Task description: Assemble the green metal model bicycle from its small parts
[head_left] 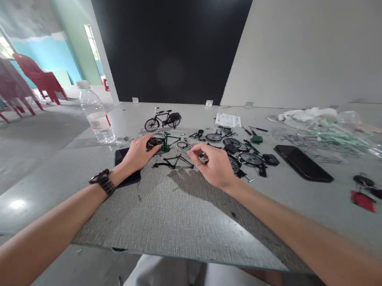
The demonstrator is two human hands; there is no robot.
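So the L hand (139, 154) is curled over a green model bike (163, 141), fingers closed lightly on its spoked wheel, w/ the bike's frame just right of the fingertips. That hand is partly above a black phone (128, 179), and a dark wristwatch (102, 182) sits on the wrist. The R hand (215, 165) is in a narrow pinch, thumb & index on a small dark part (202, 157) – too small to tell exactly what it is.

Both hands are over a grey textured mat (171, 213) on the surface (133, 117). Between them, a black model bike frame (173, 163) lies flat. Just beyond stands a black mini bicycle (162, 120), upright on both wheels.

Right of the R hand are loose spoked wheels (250, 158) and small black & green parts (257, 139), w/ an instr. sheet (227, 120) behind them. Further right lie a 2nd phone (303, 163) and clear plastic packaging (323, 136). A water bottle (95, 112) stands at the left – well apart from the hands – and stacked red plastic chairs (39, 77) stand on the floor beyond.
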